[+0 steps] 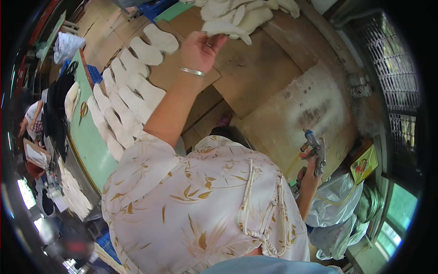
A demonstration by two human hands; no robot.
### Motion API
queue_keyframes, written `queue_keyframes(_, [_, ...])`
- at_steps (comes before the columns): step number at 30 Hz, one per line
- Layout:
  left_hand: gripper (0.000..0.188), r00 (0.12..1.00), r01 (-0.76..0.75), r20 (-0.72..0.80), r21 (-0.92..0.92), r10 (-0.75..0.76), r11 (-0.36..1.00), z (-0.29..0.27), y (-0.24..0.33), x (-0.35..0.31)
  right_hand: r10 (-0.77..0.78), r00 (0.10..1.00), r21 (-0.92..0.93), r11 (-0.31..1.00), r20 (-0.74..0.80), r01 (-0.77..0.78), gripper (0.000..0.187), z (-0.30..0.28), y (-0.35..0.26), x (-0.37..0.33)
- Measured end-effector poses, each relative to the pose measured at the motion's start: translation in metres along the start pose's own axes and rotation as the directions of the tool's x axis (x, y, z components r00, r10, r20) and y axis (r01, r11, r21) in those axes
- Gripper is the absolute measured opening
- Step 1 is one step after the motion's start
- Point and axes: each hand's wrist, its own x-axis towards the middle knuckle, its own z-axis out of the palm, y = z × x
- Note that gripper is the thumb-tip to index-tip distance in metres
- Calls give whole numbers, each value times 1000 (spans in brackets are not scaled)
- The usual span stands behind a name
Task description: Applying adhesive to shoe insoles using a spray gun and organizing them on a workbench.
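My left hand [199, 51] reaches out ahead, a metal bangle on its wrist. Its fingers pinch the near edge of a white, fuzzy insole [226, 29], beside a heap of similar white pieces [246, 10]. Lower on the right, my right hand [310, 172] is wrapped round the handle of a spray gun [313, 145] with a blue top and a yellow hose. To the left of my left arm, several white foot-shaped insoles [129, 98] lie in overlapping rows.
Brown cardboard sheets [251, 68] cover the work surface, with a whitish stained patch [315, 100] at right. A green table [93, 137] with orange-handled scissors [83, 111] stands left. Plastic bags [335, 201] and a yellow tray [365, 164] sit lower right. Another person [34, 116] is far left.
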Motion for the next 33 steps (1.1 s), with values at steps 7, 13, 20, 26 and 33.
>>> queue_keyframes(7, [8,875,-414,-248,63,416,908,-90,105,32,10,987,-33,999,159,-5,28,16,3,20])
queue_keyframes(13, [13,782,-389,-496,87,378,917,-164,66,-29,31,976,-61,998,215,-18,27,22,1,23])
queue_keyframes(20, [6,687,-248,-692,62,220,967,-220,-17,-80,44,974,-98,995,221,-22,26,21,4,24])
queue_keyframes(26, [14,688,-188,-693,116,215,975,-212,-44,-95,80,971,-114,992,226,-55,28,23,2,22])
queue_keyframes(33, [28,641,153,-761,254,100,955,-228,-78,-124,40,974,-90,996,224,-20,28,11,12,28])
